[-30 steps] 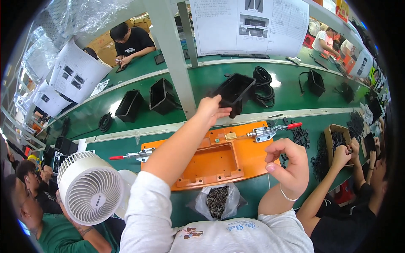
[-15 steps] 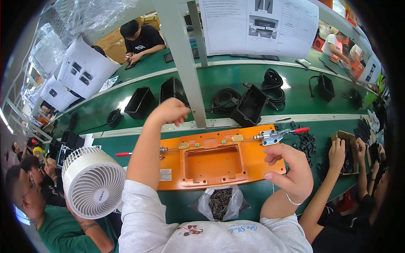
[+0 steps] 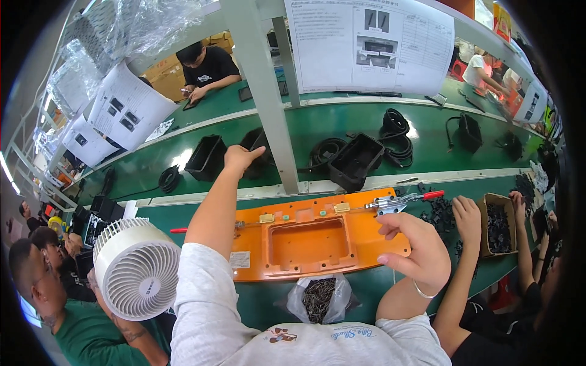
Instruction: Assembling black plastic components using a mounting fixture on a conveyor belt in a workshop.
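Note:
My left hand point(image 3: 242, 160) reaches across the bench to a black open-topped plastic box point(image 3: 252, 140) beside the white post. Its thumb lies over the box and the other fingers are partly hidden; it appears to grip the near wall. My right hand point(image 3: 420, 250) hovers over the right end of an orange fixture point(image 3: 249, 244), fingers curved and thumb apart, holding nothing. The fixture has a rectangular recess point(image 3: 310, 243) with bare floor, and a metal toggle clamp point(image 3: 394, 204) with a red handle at the right. My left forearm hides most of the clamp at its left end.
A bag of screws point(image 3: 319, 299) lies before the fixture. A white fan point(image 3: 137, 274) stands left. More black boxes point(image 3: 357, 161) and cable coils point(image 3: 395, 125) sit behind a rail. At right, a co-worker's hand point(image 3: 467, 218) is near small black parts and a cardboard box point(image 3: 497, 226).
My left hand has moved from in front of the post onto the black box, its curled fingers shifting to a grip. The co-worker's hand at right has moved left, off the cardboard box.

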Motion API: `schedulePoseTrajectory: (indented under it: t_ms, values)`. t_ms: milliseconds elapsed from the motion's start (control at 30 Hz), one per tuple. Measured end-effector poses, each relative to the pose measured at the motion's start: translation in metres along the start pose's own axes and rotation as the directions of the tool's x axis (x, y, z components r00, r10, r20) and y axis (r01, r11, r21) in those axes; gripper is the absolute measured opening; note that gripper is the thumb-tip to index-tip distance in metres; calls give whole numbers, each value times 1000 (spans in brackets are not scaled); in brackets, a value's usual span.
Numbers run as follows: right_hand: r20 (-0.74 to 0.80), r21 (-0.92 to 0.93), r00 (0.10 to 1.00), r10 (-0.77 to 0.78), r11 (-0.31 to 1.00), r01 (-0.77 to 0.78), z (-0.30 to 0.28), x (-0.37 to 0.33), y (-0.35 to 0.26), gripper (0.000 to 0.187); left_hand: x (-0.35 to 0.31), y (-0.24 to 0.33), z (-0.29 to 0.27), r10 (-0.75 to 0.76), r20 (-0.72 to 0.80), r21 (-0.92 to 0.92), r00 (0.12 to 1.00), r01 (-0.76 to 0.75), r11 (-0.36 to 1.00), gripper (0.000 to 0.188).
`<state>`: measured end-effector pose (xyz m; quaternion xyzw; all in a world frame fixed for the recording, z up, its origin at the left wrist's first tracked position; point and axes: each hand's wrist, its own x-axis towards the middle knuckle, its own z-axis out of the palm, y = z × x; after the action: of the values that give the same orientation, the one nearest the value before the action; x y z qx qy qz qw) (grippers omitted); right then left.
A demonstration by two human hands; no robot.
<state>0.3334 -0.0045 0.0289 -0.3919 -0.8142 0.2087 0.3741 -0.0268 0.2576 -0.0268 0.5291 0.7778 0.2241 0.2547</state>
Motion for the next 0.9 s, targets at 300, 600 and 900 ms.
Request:
schedulePoseTrajectory:
  t_ms: [300, 600, 900]
  values:
    - [10, 14, 1000, -15, 1000, 15, 9, 10, -5, 54, -66, -61, -44, 341, -625, -152, 703, -537, 830, 25]
    - [-266, 19, 963, -38, 999, 45, 27, 18, -24, 56, -236, -84, -19, 691, -613, -55, 382, -893, 446, 19]
    - [228, -329, 974, 5, 942, 72, 68, 11, -29, 52, -256, -105, 29, 906, -379, 84, 188, -968, 236, 39]
